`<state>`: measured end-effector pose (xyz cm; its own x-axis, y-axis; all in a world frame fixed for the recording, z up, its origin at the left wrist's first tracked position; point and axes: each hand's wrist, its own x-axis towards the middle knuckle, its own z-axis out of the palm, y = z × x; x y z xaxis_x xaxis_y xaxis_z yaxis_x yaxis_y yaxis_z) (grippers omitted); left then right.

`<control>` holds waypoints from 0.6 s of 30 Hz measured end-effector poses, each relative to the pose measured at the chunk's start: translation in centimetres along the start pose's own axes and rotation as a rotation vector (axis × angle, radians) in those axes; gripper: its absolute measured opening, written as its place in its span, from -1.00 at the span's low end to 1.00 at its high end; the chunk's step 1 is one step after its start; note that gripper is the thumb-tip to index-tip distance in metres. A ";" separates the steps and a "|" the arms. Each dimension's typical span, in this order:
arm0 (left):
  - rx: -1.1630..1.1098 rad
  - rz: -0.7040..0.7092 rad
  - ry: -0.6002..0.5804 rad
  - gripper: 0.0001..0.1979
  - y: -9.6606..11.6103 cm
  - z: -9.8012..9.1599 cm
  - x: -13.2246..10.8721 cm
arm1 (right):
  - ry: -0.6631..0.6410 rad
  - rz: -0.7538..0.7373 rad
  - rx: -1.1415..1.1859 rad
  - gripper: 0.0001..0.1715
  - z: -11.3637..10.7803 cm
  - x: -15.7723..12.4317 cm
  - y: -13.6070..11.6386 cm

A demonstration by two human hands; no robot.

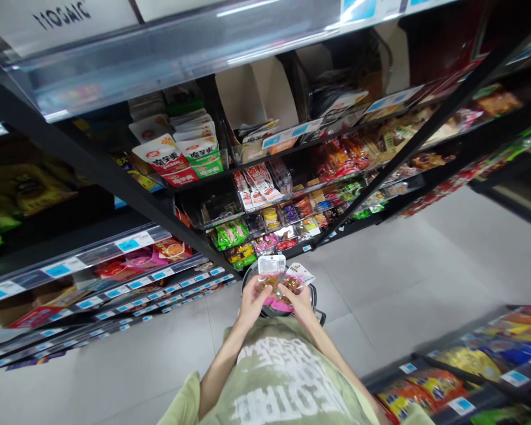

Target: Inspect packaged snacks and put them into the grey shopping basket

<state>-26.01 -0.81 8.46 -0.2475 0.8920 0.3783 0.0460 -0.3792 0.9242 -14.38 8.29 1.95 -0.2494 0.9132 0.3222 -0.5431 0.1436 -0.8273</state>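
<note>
two hands held a small bunch of clear-and-pink plastic snack packets (278,282), two or three, the exact count unclear. the left hand (253,302) gripped the bunch's left edge with closed fingers, and the right hand (299,302) pinched its right edge the same way. the packets sat above a dark round basket (312,290) on the pale grey tiled floor (380,283). black metal shelving (115,177) full of bright packets ran along the left and far side, with blue price tags on its edges. a lower shelf (469,366) stood at the right, leaving an open aisle between.
</note>
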 end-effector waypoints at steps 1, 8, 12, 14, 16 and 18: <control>0.011 0.004 0.014 -0.59 0.1 0.0 0.0 | 0.003 0.001 0.010 -0.60 0.0 0.0 0.0; -0.010 -0.004 0.055 -0.49 -0.1 -0.2 0.0 | 0.005 0.009 0.057 -0.63 -0.2 0.0 0.2; -0.029 0.004 0.059 -0.49 -0.7 -0.5 0.2 | 0.027 0.034 0.078 -0.62 0.1 -0.2 -0.3; -0.030 -0.002 0.064 -0.47 -0.8 -0.6 0.3 | 0.034 0.042 0.083 -0.60 0.2 -0.2 -0.4; -0.033 -0.020 0.068 -0.45 -0.9 -0.7 0.5 | 0.034 0.038 0.073 -0.58 0.2 -0.2 -0.3; -0.023 -0.034 0.089 -0.44 -0.9 -0.8 0.6 | 0.021 0.027 0.045 -0.59 0.0 -0.1 -0.1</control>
<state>-26.95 -0.14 7.85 -0.3341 0.8793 0.3394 0.0137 -0.3555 0.9346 -14.28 8.12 2.02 -0.2484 0.9243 0.2897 -0.5720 0.1014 -0.8139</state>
